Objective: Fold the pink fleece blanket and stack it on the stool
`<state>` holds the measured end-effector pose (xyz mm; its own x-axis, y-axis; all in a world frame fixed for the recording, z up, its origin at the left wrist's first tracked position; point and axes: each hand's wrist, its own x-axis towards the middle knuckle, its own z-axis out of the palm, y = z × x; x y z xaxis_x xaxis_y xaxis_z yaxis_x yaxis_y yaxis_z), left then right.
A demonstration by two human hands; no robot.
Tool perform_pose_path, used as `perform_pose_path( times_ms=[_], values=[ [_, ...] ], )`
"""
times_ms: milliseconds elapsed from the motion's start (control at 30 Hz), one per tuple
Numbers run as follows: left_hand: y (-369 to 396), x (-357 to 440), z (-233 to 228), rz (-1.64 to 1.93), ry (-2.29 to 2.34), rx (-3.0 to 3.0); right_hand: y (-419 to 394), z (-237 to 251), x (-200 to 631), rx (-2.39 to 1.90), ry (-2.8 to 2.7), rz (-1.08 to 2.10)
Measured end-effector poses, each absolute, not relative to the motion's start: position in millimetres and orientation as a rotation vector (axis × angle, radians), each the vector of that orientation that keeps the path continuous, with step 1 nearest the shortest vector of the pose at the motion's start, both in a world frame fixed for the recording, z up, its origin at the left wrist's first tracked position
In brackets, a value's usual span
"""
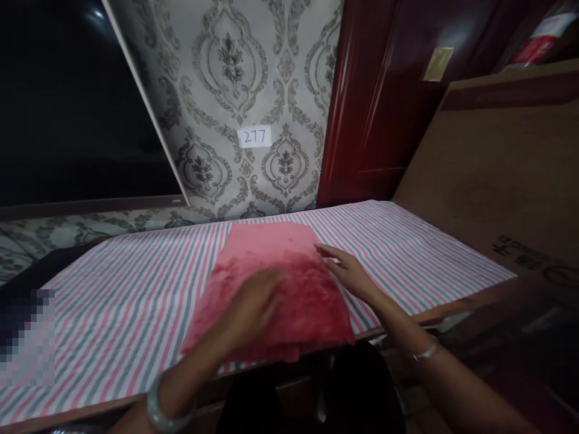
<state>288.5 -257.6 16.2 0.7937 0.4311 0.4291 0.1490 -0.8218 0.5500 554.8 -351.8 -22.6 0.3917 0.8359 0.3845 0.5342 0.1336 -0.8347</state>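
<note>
A folded pink-red plush cloth lies on the striped sheet, its near edge at the front of the table. My left hand is over the middle of the cloth, blurred by motion, with fingers stretched out and nothing gripped. At the right edge of the cloth, my right hand has its fingers extended and apart, the tips at or touching the border. A pale bangle circles my left wrist, and a thin silver one my right.
A dark television screen hangs at the left. A paper marked 277 is on the patterned wall. To the right stand a dark red door and a large cardboard box with a red-and-white item above it.
</note>
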Motion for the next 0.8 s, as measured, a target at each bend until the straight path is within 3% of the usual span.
perform_pose_path(
  times_ms=[133,433,600,800],
  values=[
    [-312.7,310.9,-19.1,0.446,0.095,2.970,-310.6,-32.6,574.2,-1.623,-1.410,0.249],
    [-337.9,366.7,-39.7,0.522,0.134,3.224,-236.2,-31.1,591.9,-1.788,-1.868,0.106],
    [-354.4,361.9,-85.3,0.842,-0.005,3.238,-214.7,-41.3,582.6,-1.860,-2.059,0.175],
    [-362.7,356.1,-119.3,1.119,0.155,3.137,-208.7,-61.0,584.4,-1.851,-2.045,0.106]
  ],
)
